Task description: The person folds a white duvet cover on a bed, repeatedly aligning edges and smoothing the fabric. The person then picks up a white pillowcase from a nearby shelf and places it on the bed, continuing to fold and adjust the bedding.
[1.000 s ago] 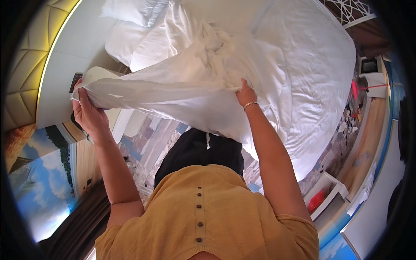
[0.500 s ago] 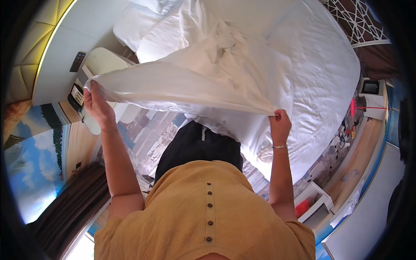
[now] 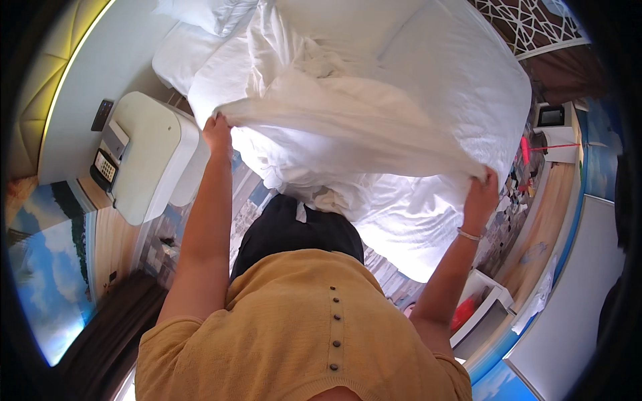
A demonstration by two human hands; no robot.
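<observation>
A white bed sheet [image 3: 361,127] is stretched between my two raised hands above the bed. My left hand [image 3: 218,134] is closed on one corner or edge of it, near the bedside table. Out to the right, my right hand [image 3: 483,197] grips the other end, with a bracelet at the wrist. The sheet sags slightly between them, and its far part runs back into a crumpled heap on the bed [image 3: 461,73]. More bunched white cloth [image 3: 334,200] hangs at the bed's near edge, against my dark trousers.
A white bedside table [image 3: 144,144] with a telephone [image 3: 105,168] stands at the left. A pillow [image 3: 207,15] lies at the bed's far left. Along the right wall are a white unit [image 3: 558,134] and an open white box-like piece [image 3: 485,304] with something red inside.
My left hand has moved right and slightly up, away from over the bedside table. The right hand has gone further right, and the sheet has swung right with both.
</observation>
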